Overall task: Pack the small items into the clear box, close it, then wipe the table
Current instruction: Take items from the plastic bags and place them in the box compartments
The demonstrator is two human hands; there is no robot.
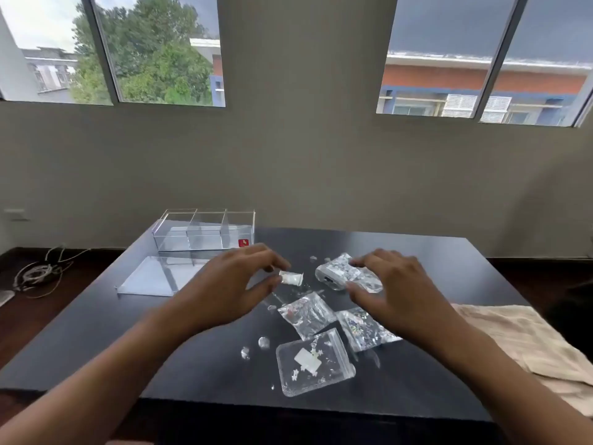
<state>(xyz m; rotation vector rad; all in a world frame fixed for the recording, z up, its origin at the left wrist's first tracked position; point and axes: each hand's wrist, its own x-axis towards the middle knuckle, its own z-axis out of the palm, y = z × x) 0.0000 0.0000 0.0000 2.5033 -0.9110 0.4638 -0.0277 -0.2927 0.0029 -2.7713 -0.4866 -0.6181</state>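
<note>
Nearest to the camera, below both hands, a flat clear zip bag with a white snowflake piece (315, 362) lay on the dark glossy surface (96, 342). Two more clear bags of glittery bits (306, 313) lay just under the right hand (393, 290), whose fingers (364, 261) were spread and curved over a crumpled clear packet of sparkling pieces (345, 273), touching it; whether they already pinched it I could not tell. The left hand (231, 284) had thumb and forefinger closing on a small rolled white packet (291, 278), apparently pinching its end. Left of the left fingers lay a flat clear lid (154, 277), and beyond it stood the clear divided box (205, 231), open and seemingly unfilled. A beige cloth (526, 342) lay right of the right hand.

The thin bags could slip or spill if grasped loosely, and the tiny clear beads (263, 342) scattered between the hands could roll away if brushed. The bags' contents were too small to identify, and the cloth was cut off by the frame.
</note>
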